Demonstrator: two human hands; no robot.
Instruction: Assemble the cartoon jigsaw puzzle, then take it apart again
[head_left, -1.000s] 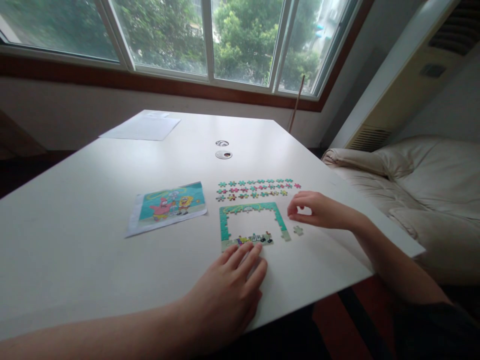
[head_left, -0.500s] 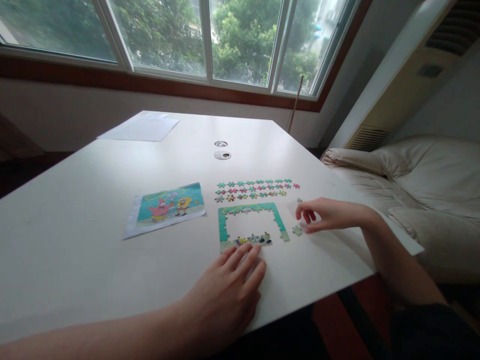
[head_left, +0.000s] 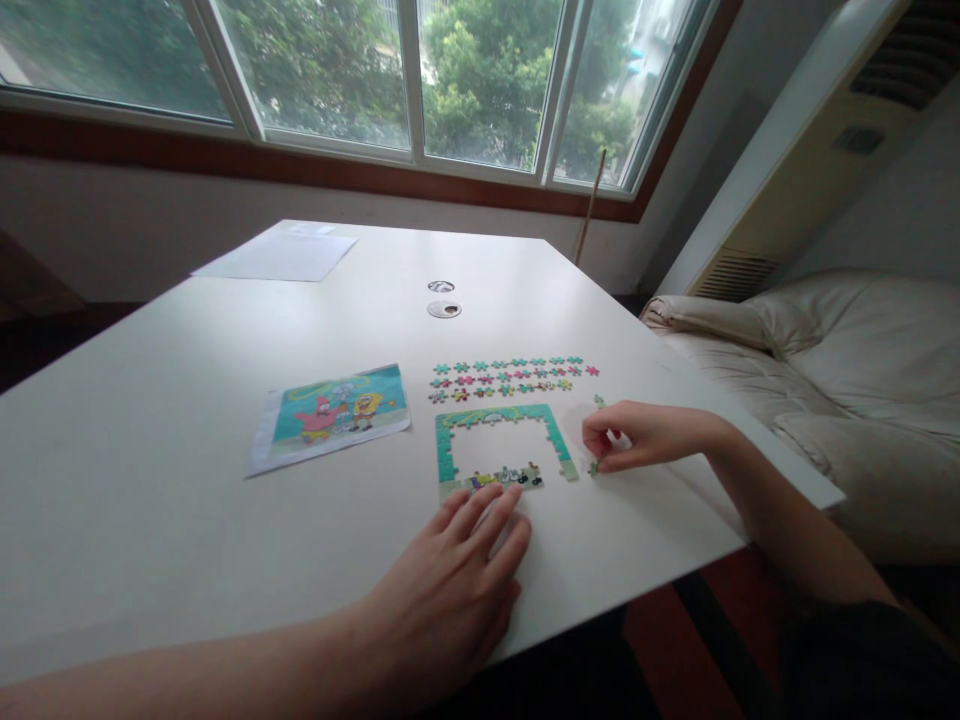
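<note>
My left hand lies with its fingers stretched out, the fingertips on the lower edge of a partly joined jigsaw puzzle frame. The frame's teal border runs along the left, top and right sides, and its middle shows bare table. Right of it, my right hand pinches a small pale green puzzle piece between thumb and fingers, at table height. Another greenish puzzle piece lies just beyond that hand. Above the frame, loose puzzle pieces are laid out in three rows.
A printed cartoon picture lies left of the puzzle. Farther off on the white table are two round inserts and a white sheet. A cream sofa stands to the right, and windows line the back.
My right hand has moved slightly left and down, and its fingers have closed on the pale green puzzle piece, which lay flat beside them before. My left hand has stayed in place.
</note>
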